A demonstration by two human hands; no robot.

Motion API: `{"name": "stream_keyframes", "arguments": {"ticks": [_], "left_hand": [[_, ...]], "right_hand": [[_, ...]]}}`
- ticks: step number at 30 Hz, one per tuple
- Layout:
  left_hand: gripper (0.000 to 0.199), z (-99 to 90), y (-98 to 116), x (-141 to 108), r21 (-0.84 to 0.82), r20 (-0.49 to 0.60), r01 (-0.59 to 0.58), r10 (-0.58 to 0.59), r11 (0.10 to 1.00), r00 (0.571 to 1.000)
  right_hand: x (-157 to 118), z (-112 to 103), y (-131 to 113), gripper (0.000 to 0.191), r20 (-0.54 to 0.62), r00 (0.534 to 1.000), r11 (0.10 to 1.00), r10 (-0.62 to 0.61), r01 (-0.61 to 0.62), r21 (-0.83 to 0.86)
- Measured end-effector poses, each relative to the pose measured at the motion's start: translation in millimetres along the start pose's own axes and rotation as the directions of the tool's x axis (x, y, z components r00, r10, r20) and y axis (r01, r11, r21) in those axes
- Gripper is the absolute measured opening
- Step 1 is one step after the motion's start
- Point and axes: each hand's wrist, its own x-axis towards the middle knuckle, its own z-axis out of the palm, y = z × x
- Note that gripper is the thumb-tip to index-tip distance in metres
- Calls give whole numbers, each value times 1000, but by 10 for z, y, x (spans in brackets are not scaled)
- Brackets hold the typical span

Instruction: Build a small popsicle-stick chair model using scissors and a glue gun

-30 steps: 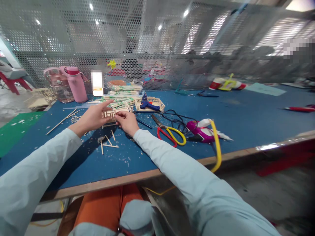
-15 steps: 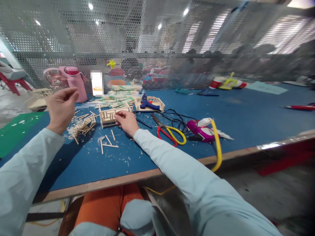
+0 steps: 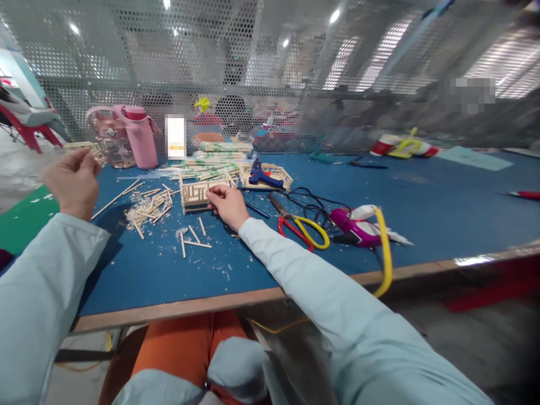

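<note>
My right hand (image 3: 228, 206) has its thumb and fingers pinched on the front railing of a small wooden stick model (image 3: 194, 197), which stands upright on the blue table. Raised over the table's left side is my left hand (image 3: 72, 183), its fingertips pressed together; whatever is between them is too small to make out. Between the hands lies a pile of short wooden sticks (image 3: 154, 205), with several cut pieces (image 3: 193, 243) nearer the front edge. A second stick model (image 3: 280, 171) sits behind my right hand, with a blue glue gun (image 3: 262, 176) resting on it.
Scissors (image 3: 301, 225) with red and yellow handles and a purple glue gun (image 3: 358, 226) lie right, among black cords. Wrapped chopsticks (image 3: 219, 163), a pink bottle (image 3: 142, 140) and a clear jug (image 3: 118, 149) stand at the back before a perforated metal screen (image 3: 287, 67).
My left hand has moved left, away from the stick model and the stick pile. My right hand keeps its pinch on the model. The view has turned slightly left.
</note>
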Motion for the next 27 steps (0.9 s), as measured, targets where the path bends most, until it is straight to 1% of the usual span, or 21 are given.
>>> {"name": "stream_keyframes", "arguments": {"ticks": [1,2,3,4,5,6,9,10,11,13,15,19,21,24,26,27], "left_hand": [[46,-32,-17,7,98,4,-51,51,994,999],[63,-64,-15,-2,207,0,-79,81,975,997],[84,-94,2,-22,313,20,-64,61,948,998],[98,-116,24,-47,395,26,13,-25,919,999],[102,-128,46,-72,456,53,65,-100,887,994],[96,-127,61,-92,496,102,67,-135,866,986],[48,-64,40,-109,523,277,-13,-156,852,948],[40,-34,17,-104,529,314,-26,-167,848,935],[36,-4,-8,-99,541,340,-30,-185,840,922],[34,41,-46,-96,561,371,-55,-191,826,909],[35,64,-57,-108,569,394,-101,-162,816,905],[35,78,-6,-163,574,405,-184,-81,798,911],[37,93,38,-207,559,420,-214,-51,801,906],[38,146,107,-308,488,456,-229,-23,842,889],[28,199,150,-398,383,483,-226,15,896,876],[27,227,171,-448,318,497,-227,42,920,867]], "right_hand": [[1,-3,5,6,-2,1000,1000,2,-2,-11],[3,-7,10,5,-4,1000,1000,5,-5,-21],[4,-10,15,4,-5,1000,1000,6,-6,-26],[5,-13,19,4,-6,1000,1000,5,-5,-28],[5,-16,22,3,-5,1000,1000,3,-3,-29],[5,-18,25,3,-6,1000,1000,3,-3,-29],[2,-23,28,4,-3,1000,999,20,-20,-35],[1,-25,28,5,-3,1000,999,30,-30,-35],[1,-27,29,5,-2,999,999,37,-37,-33],[2,-31,31,6,-2,999,999,43,-43,-30],[7,-35,36,7,-2,999,998,45,-45,-33],[16,-37,46,8,-1,999,998,41,-41,-36],[17,-36,46,7,-2,999,999,37,-37,-31],[15,-33,42,6,-2,999,999,37,-37,-27],[13,-31,39,6,-2,999,999,39,-39,-26],[14,-31,39,5,-3,999,999,38,-39,-26]]}}
